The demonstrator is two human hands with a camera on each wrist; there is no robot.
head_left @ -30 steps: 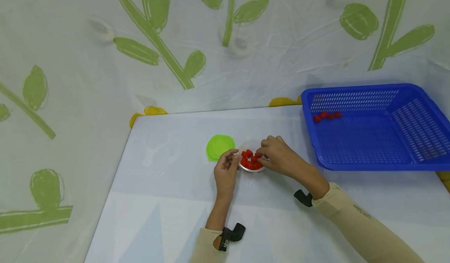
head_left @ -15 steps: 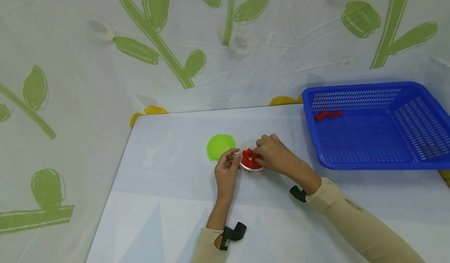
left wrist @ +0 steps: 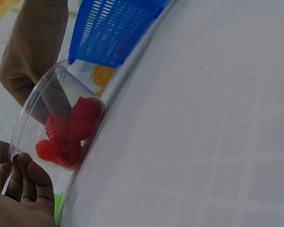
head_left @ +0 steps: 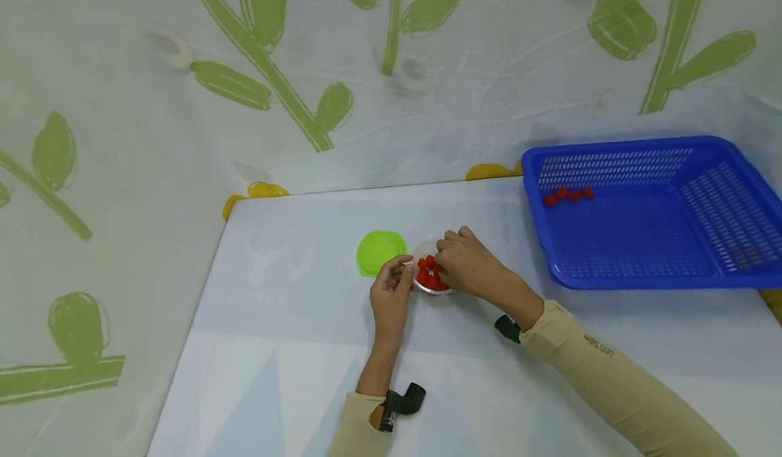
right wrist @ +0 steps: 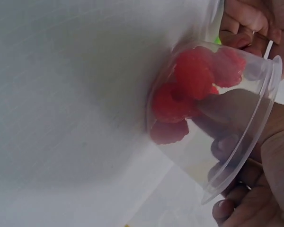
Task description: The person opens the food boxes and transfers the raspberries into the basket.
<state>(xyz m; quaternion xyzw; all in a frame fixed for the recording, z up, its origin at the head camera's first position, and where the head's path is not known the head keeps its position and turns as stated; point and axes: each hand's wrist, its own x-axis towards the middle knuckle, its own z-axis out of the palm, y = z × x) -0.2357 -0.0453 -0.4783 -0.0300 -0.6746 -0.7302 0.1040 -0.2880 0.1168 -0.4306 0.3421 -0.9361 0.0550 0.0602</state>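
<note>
A clear plastic cup stands on the white table with several red raspberries in its bottom. My left hand pinches the cup's rim from the left; thumb and fingers meet at the rim in the left wrist view. From the right, my right hand reaches over the rim. In the right wrist view one finger extends into the cup and touches the raspberries, while other fingers lie curled nearby. Nothing shows between those fingers, though the head view hides the fingertips.
A green lid lies on the table just left of the cup. At the right stands a blue perforated basket with several red raspberries in its back left corner. A leaf-patterned sheet hangs behind the table.
My right hand has shifted a little left and farther in over the cup, covering more of the raspberries. The left hand keeps its hold on the rim.
</note>
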